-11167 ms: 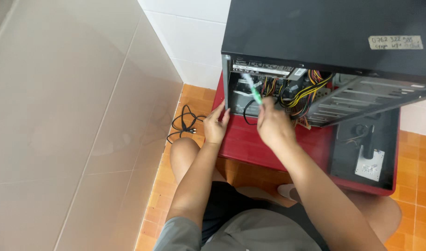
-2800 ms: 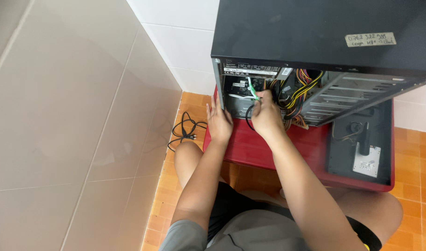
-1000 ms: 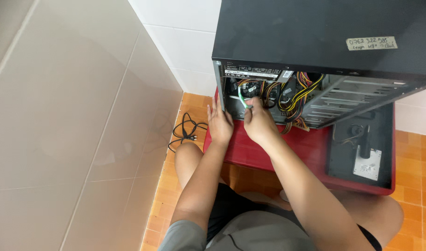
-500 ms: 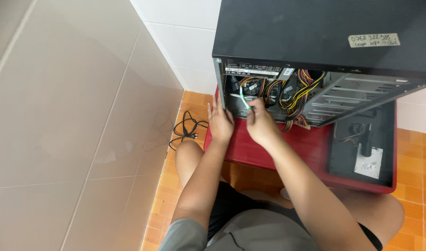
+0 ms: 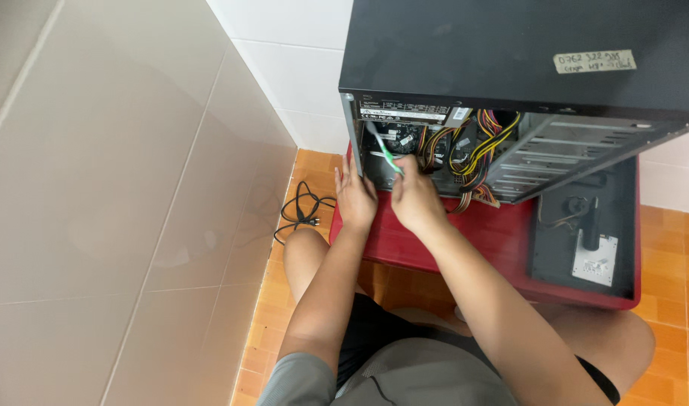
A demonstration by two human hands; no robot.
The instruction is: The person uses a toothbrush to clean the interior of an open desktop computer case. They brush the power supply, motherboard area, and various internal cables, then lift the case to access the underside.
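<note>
Green screwdriver (image 5: 387, 156) is pinched in the right hand (image 5: 416, 199), tip inside the open case (image 5: 510, 45). Probably light, stiff and slick; hold the handle. Left hand (image 5: 354, 199) lies flat, steadying the case edge.

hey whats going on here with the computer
A person sits on the orange tiled floor in front of an open black computer case that stands on a low red table. The right hand holds a green-handled tool inside the case, near the bundled yellow and black cables. The left hand rests against the case's open edge. The removed side panel lies on the table, and a black cord lies coiled on the floor.
</note>
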